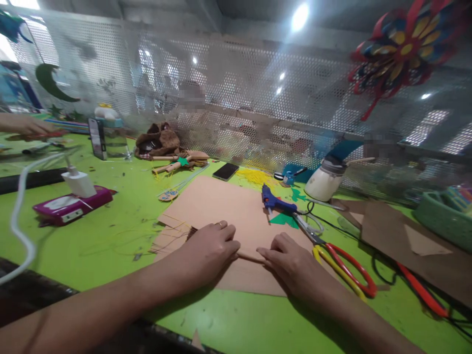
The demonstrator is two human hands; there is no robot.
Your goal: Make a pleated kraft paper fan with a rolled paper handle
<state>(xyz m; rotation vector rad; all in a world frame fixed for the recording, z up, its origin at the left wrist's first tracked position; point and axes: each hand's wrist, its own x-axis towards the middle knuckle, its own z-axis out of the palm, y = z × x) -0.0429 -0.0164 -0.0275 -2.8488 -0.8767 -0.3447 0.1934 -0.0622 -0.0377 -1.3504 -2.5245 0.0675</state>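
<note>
A thin brown paper roll (251, 256) lies crosswise over large sheets of brown paper (217, 201) on the green table. My left hand (212, 248) presses its bent fingers on the roll's left part. At the other end, my right hand (287, 258) pinches the roll between thumb and curled fingers. Beside the left wrist, a dark ridged piece (191, 233) and some brown strips with yellow threads stick out. A blue glue gun (276, 200) rests on the paper's far right, near a green paper cutout (284, 220). Scissors with red and yellow handles (350, 270) lie beside my right forearm.
A purple power strip (73, 205) with a white charger stands at left, its cable (22, 196) looping forward. A phone (226, 171), yellow shreds (256, 178) and a white container (324, 179) are behind. Cardboard (409, 246) lies right. Another person's hand (27, 125) is far left.
</note>
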